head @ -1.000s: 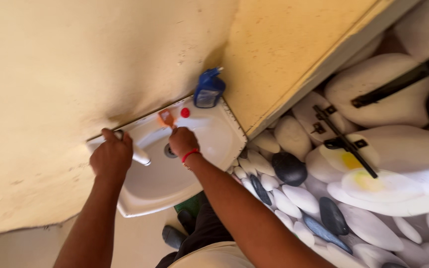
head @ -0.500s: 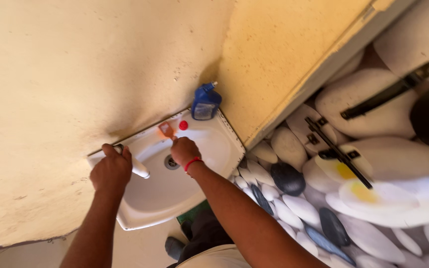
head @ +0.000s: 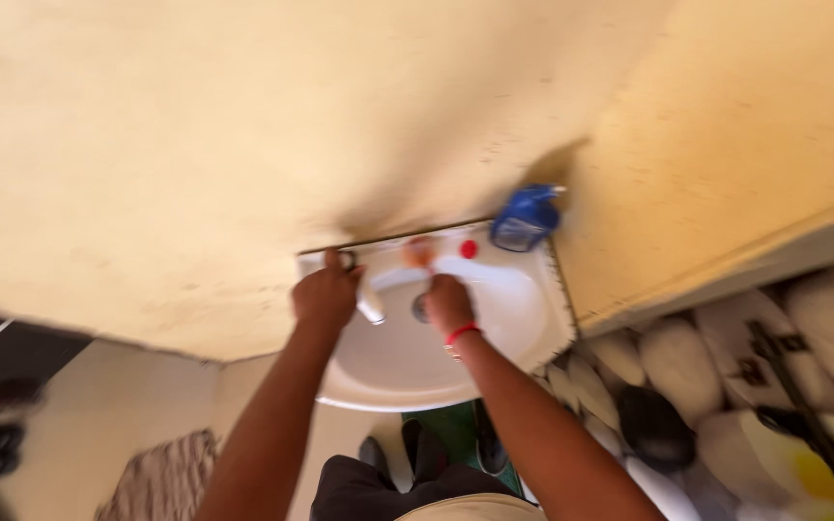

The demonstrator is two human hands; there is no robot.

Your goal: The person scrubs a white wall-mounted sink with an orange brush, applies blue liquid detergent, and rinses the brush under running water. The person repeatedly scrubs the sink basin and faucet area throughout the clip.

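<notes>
The left hand [head: 323, 294] is closing around the white tap handle [head: 367, 301] on the white ceramic wall basin [head: 494, 362]; the right hand [head: 447, 303] is hovering over the drain, seemingly loosely curled, positioned beneath the spout.

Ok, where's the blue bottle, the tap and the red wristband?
blue bottle [head: 525, 218], head view, middle of its body.
tap [head: 371, 307], head view, on the white spout.
red wristband [head: 460, 334], head view, on the band around the right wrist.
</notes>
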